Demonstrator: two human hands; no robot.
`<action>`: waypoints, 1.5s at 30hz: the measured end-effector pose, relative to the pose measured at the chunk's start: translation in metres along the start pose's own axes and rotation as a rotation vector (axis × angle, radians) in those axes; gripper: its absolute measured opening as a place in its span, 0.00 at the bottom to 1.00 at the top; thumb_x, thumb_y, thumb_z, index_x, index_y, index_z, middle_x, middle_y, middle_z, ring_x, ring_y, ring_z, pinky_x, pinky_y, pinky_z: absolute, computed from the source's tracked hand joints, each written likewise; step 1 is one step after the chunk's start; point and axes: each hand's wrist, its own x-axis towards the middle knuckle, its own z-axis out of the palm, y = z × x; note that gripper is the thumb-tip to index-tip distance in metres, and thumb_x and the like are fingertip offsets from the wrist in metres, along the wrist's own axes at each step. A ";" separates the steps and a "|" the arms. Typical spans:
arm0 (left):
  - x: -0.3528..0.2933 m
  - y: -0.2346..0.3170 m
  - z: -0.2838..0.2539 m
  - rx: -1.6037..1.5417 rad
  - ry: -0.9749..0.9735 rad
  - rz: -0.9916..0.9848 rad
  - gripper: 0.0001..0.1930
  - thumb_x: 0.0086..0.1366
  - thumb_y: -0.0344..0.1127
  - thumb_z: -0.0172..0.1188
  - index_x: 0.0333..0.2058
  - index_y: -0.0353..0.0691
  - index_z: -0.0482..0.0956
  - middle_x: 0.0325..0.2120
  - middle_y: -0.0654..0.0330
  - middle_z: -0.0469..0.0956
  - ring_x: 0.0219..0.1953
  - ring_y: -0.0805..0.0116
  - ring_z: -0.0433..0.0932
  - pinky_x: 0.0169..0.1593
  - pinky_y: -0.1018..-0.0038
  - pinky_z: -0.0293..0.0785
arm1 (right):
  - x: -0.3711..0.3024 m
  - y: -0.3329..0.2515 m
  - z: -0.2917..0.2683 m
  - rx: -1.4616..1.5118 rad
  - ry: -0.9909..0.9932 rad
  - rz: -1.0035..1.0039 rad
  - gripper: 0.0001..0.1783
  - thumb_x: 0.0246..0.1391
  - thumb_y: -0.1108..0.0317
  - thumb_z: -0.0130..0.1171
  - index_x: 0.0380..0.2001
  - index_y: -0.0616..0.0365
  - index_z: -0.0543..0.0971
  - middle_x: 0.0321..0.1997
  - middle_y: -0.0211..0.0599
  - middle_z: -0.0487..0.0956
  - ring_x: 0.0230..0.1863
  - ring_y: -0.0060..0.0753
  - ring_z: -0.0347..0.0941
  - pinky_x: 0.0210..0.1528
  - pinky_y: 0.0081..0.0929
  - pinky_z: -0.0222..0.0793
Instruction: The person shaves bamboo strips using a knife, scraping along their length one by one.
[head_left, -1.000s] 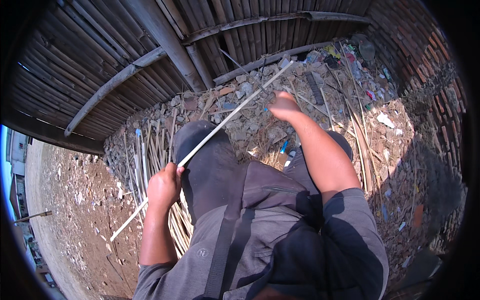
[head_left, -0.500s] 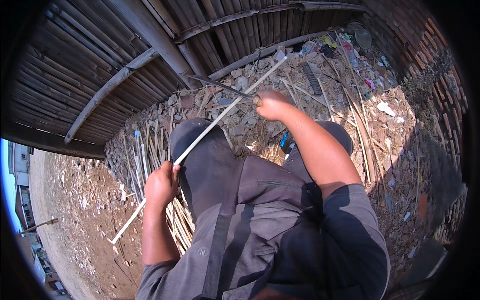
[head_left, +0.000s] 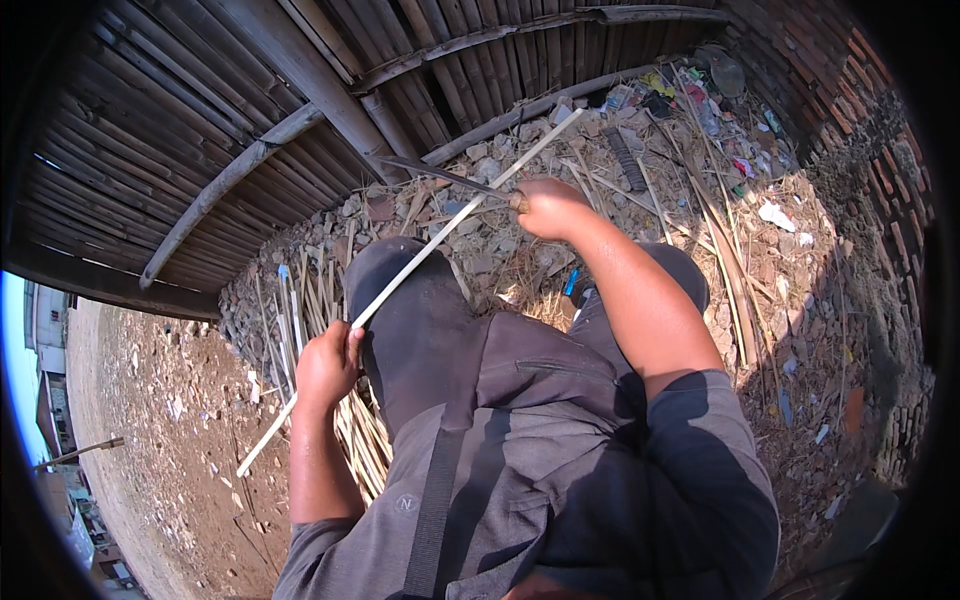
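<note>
Rubble ground: left hand clamps pale strip, right hand clamps knife; slippage could cut the left knee.

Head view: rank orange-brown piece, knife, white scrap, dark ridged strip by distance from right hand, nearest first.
From the right hand:
1. Knife: in its grip, blade pointing left.
2. Dark ridged strip: on rubble, ahead-right.
3. White scrap: farther right, sunlit.
4. Orange-brown piece: lower right.
</note>
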 end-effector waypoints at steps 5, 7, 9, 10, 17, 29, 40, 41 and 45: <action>0.000 -0.002 0.017 -0.131 0.014 0.001 0.18 0.72 0.46 0.58 0.31 0.36 0.73 0.21 0.42 0.76 0.28 0.35 0.77 0.32 0.50 0.70 | 0.006 0.013 0.011 0.230 -0.330 -0.182 0.16 0.49 0.60 0.67 0.38 0.58 0.80 0.40 0.47 0.84 0.44 0.52 0.81 0.47 0.46 0.75; 0.002 -0.011 0.026 -0.217 0.058 -0.023 0.17 0.71 0.46 0.59 0.31 0.36 0.73 0.21 0.43 0.76 0.28 0.36 0.77 0.31 0.51 0.70 | 0.021 0.038 0.007 0.110 -0.030 -0.064 0.27 0.49 0.56 0.67 0.51 0.56 0.79 0.48 0.51 0.83 0.52 0.53 0.79 0.55 0.43 0.74; 0.001 -0.003 0.016 -0.129 0.058 -0.027 0.17 0.71 0.45 0.59 0.31 0.36 0.74 0.21 0.44 0.76 0.28 0.37 0.77 0.31 0.52 0.70 | 0.029 0.052 -0.004 0.168 0.020 0.159 0.30 0.50 0.55 0.66 0.56 0.56 0.78 0.51 0.52 0.82 0.55 0.55 0.78 0.58 0.42 0.73; 0.001 0.001 0.009 -0.041 0.049 -0.032 0.17 0.71 0.45 0.60 0.31 0.36 0.74 0.20 0.44 0.76 0.28 0.37 0.77 0.31 0.52 0.70 | 0.028 0.051 -0.003 0.169 0.026 0.160 0.30 0.50 0.55 0.66 0.56 0.56 0.78 0.51 0.52 0.82 0.55 0.55 0.78 0.58 0.42 0.73; -0.006 0.021 -0.007 -0.119 0.072 0.010 0.12 0.69 0.40 0.61 0.34 0.36 0.76 0.25 0.43 0.80 0.31 0.38 0.79 0.33 0.53 0.73 | -0.004 0.003 0.000 -0.048 0.017 -0.048 0.19 0.52 0.59 0.65 0.45 0.54 0.81 0.45 0.50 0.83 0.50 0.53 0.80 0.52 0.46 0.75; -0.004 0.011 0.008 -0.099 -0.081 -0.062 0.21 0.73 0.49 0.55 0.30 0.34 0.72 0.24 0.41 0.77 0.30 0.35 0.76 0.34 0.51 0.70 | 0.009 0.006 0.004 0.039 -0.002 0.122 0.27 0.53 0.58 0.65 0.55 0.57 0.77 0.53 0.52 0.81 0.56 0.53 0.77 0.58 0.43 0.73; 0.002 0.007 0.008 -0.230 -0.165 -0.114 0.24 0.75 0.51 0.51 0.31 0.32 0.72 0.24 0.37 0.74 0.30 0.33 0.73 0.34 0.54 0.69 | 0.027 0.027 0.014 0.176 0.083 0.108 0.20 0.51 0.58 0.66 0.45 0.56 0.80 0.44 0.53 0.83 0.50 0.57 0.79 0.59 0.43 0.72; 0.002 0.006 0.007 -0.232 -0.179 -0.127 0.24 0.75 0.51 0.51 0.31 0.32 0.72 0.24 0.37 0.74 0.30 0.33 0.73 0.35 0.54 0.69 | 0.024 0.017 0.011 0.176 0.084 0.100 0.20 0.51 0.58 0.66 0.45 0.56 0.80 0.44 0.53 0.83 0.50 0.57 0.79 0.59 0.43 0.72; 0.000 0.005 0.006 -0.279 -0.192 -0.145 0.24 0.76 0.51 0.50 0.31 0.32 0.71 0.24 0.37 0.73 0.29 0.33 0.71 0.35 0.55 0.69 | -0.003 -0.024 0.013 0.107 -0.095 -0.146 0.15 0.46 0.64 0.64 0.39 0.55 0.79 0.39 0.49 0.83 0.47 0.56 0.79 0.50 0.49 0.75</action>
